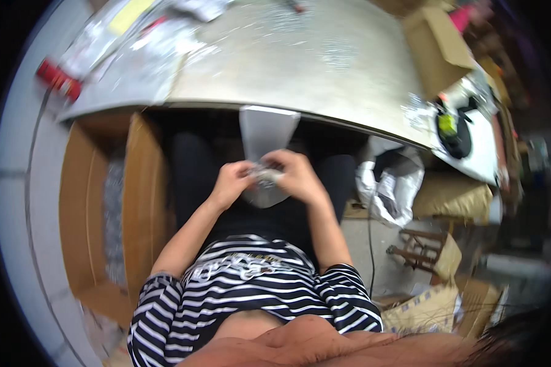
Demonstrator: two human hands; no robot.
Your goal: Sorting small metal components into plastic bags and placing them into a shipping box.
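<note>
A translucent, greyish plastic bag (268,131) hangs between my hands above my lap. Its wide end rests at the table's front edge, and its rounded lower part reaches toward my shirt. My left hand (229,185) pinches the bag at its narrowed middle. From the other side my right hand (295,176) grips the same spot, fingers bent inward and close to the left ones. Motion blurs both sets of fingertips, and something small and shiny bunched between them cannot be made out.
The metal-topped table (300,73) spans the front, with plastic packets (147,55) and a red can (59,79) at its left. An open carton (128,202) with clear-wrapped goods stands left. Rightward are a white sack (389,189), a small wooden stool (419,251) and an open cardboard box (434,49).
</note>
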